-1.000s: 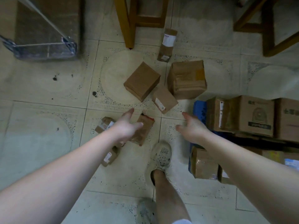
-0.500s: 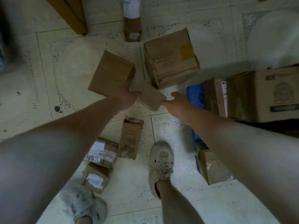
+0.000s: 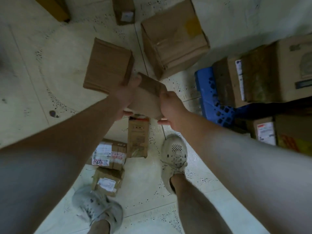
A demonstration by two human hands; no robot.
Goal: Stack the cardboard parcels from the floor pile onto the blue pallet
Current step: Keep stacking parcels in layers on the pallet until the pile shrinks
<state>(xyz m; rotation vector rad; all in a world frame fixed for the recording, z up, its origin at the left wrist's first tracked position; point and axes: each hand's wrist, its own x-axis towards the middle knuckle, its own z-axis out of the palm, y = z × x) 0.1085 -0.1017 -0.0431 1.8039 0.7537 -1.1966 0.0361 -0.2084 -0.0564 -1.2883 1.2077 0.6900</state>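
Observation:
A small brown parcel is held between both hands at the middle of the view. My left hand grips its left side and my right hand grips its right side, thumb under the near edge. Behind it on the tiled floor lie a medium parcel, a large taped parcel and a slim labelled parcel. Nearer my feet lie a tall printed parcel and two labelled parcels. The blue pallet at the right carries several cartons.
My two shoes stand on the floor among the near parcels. A wooden furniture leg is at the upper left. More cartons sit low at the right beside the pallet.
Both hands have closed round the small parcel. Its near end now stands above the tall printed parcel. The view has dropped closer to the floor.

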